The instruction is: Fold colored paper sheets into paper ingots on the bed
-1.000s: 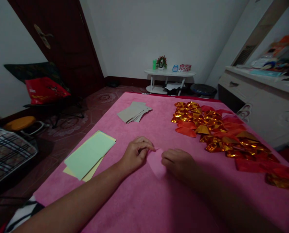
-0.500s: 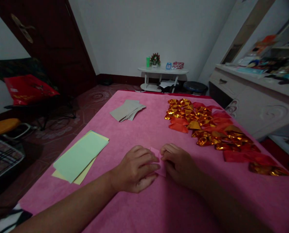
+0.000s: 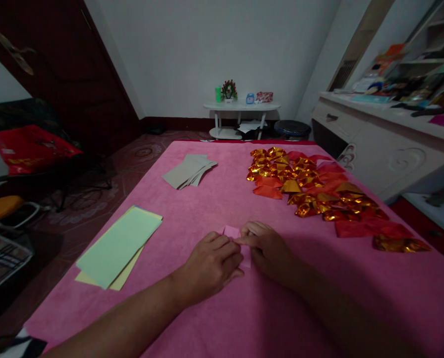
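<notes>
Folding, it seems, on pink cloth, you have gold and red pieces beyond and right of the pink paper, a green sheet left of it. Your left hand covers the paper, fingers together; your right hand touches its right side, clamping unclear on both. Next likely needs a firm crease.

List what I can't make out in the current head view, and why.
All in the head view:
- Middle of the pink paper: covered by the left hand and right hand.
- Most of the yellow paper: under the green paper.
- Lettering on the red bag: too small and dim.
- Blue clock: dial too small.
</notes>
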{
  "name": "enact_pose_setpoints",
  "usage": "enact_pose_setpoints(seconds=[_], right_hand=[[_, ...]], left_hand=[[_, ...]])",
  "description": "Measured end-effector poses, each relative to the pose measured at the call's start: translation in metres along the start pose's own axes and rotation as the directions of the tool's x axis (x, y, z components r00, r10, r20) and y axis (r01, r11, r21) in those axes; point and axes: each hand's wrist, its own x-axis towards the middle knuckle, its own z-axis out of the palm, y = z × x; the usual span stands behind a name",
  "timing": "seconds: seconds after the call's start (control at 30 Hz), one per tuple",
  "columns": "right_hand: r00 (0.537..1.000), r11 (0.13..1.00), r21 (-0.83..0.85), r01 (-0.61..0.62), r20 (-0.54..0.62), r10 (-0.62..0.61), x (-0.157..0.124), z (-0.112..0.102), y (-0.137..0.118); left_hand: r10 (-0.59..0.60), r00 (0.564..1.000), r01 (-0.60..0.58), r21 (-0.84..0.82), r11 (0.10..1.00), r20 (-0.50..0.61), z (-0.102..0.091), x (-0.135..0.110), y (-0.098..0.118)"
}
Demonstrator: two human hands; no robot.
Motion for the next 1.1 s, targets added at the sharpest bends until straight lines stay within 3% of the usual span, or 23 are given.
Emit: enact_pose_setpoints(seconds=[0.13, 0.23, 0.37, 0.53, 0.87, 1.1], right_hand=[[0.999, 0.99, 0.136, -0.025, 0.033, 0.02, 0.002, -0.007, 0.003], [0.999, 0.982, 0.186, -0.032, 0.04, 0.025, 0.001, -0.009, 0.004], [0.998, 0.973, 0.225, -0.053, -0.001, 0.055, -0.003, -0.007, 0.005], [0.998, 0.972, 0.228, -0.051, -0.034, 0.061, -0.004, -0.003, 0.002], [0.99, 0.97, 0.2, -0.138, -0.013, 0.143, -0.003, 0.001, -0.003], [0.975, 0.931, 0.309, -0.195, -0.044, 0.219, -0.004, 0.004, 0.0]], left_hand=[[-0.059, 0.998, 0.059, 0.051, 0.997, 0.007, 0.005, 0.006, 0.01], [-0.065, 0.996, 0.07, 0.098, 0.993, -0.055, 0.01, 0.008, 0.014], [0.043, 0.989, -0.023, 0.14, 0.99, -0.143, 0.011, 0.003, 0.007], [0.133, 0.986, -0.124, 0.088, 0.988, -0.103, 0.001, -0.007, -0.006], [-0.09, 0.995, 0.086, -0.062, 0.994, -0.049, 0.0, -0.01, 0.0], [-0.214, 0.976, 0.201, -0.236, 0.951, -0.034, 0.004, -0.012, -0.002]])
